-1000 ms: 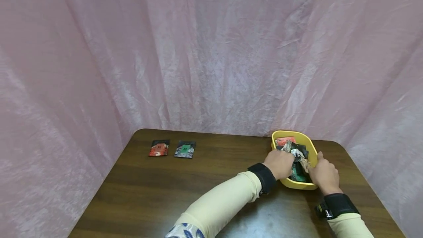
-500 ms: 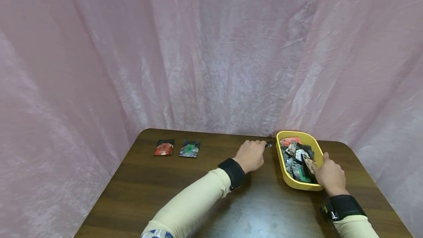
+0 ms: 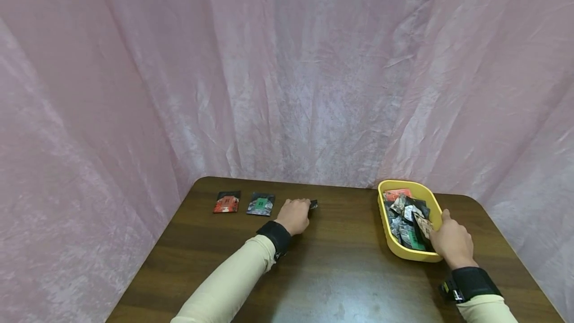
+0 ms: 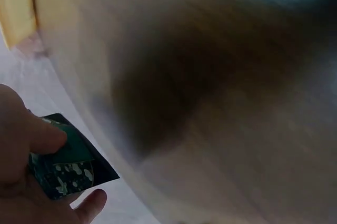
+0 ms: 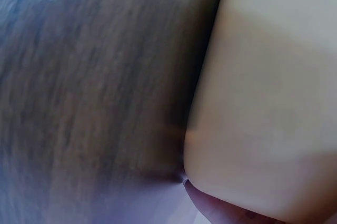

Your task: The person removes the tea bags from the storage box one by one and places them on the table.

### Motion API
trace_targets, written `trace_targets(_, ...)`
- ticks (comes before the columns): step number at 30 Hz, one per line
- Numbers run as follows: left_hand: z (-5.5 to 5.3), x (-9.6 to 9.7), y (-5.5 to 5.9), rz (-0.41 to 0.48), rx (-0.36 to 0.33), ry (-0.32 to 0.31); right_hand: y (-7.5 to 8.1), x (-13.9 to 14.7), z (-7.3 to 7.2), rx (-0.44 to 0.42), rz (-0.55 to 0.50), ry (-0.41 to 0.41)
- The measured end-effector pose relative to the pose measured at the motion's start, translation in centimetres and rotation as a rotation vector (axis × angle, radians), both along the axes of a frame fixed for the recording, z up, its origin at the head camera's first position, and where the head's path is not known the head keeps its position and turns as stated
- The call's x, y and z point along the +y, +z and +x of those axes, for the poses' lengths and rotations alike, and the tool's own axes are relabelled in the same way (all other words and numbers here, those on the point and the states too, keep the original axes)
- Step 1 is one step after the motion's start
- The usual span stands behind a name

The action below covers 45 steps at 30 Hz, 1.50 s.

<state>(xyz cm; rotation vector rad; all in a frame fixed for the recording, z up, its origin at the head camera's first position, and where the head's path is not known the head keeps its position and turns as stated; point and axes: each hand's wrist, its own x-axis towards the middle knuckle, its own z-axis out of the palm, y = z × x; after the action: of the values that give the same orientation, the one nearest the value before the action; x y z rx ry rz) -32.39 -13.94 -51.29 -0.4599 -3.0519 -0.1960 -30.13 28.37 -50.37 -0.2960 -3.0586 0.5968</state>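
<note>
- Pinching a dark-green packet (image 4: 73, 155): left hand (image 3: 293, 217), left of the yellow basket (image 3: 414, 255).
- Right hand (image 3: 453, 244) at the basket's right rim; finger grip cannot be told.
- Farther left of basket: red packet (image 3: 226, 203), green-labelled packet (image 3: 260, 204).
- Inside: mixed packets (image 3: 407, 218).

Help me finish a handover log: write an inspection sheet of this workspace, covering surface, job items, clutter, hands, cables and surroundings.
Surface: brown table, with a glare patch toward the front.
Job items: red-labelled packet and green-labelled packet lie side by side toward the back left; yellow bin at the right holds mixed packets.
Clutter: nothing seen.
Hands: left hand pinches a dark packet with a green label; right hand is at the bin's right rim, its grip unclear.
Cables: nothing seen.
Surroundings: pink curtain behind the table.
</note>
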Motion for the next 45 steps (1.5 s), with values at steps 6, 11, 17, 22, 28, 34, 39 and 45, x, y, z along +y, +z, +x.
trace_targets(6,-0.1,-1.8,-1.1,-0.004,-0.075,0.034,-0.1,0.1,0.1,-0.017,-0.005,-0.014)
trace_targets(11,-0.2,-2.7,-1.7,-0.019,-0.136,0.056,0.0,0.2,0.1,-0.021,-0.007,-0.023)
trace_targets(17,-0.5,-3.3,-2.0,-0.005,-0.159,0.059,0.0,0.2,0.2,-0.019,-0.011,-0.031)
trace_targets(22,-0.7,-3.8,-2.3,-0.014,-0.188,0.056,0.1,0.1,0.2,-0.022,-0.006,-0.033)
trace_targets(28,-0.7,-4.3,-2.0,-0.011,-0.232,0.041,0.2,-0.1,0.3,-0.019,-0.002,-0.028)
trace_targets(34,-0.8,-4.9,-1.5,0.024,-0.278,0.011,0.2,-0.3,0.3,-0.02,-0.016,-0.036)
trace_targets(39,-0.8,-5.3,-1.3,0.067,-0.325,0.001,0.3,-0.4,0.2,-0.037,-0.015,-0.048)
trace_targets(45,-0.9,-5.4,-1.4,0.092,-0.312,0.006,0.4,-0.5,0.2,-0.04,-0.015,-0.055)
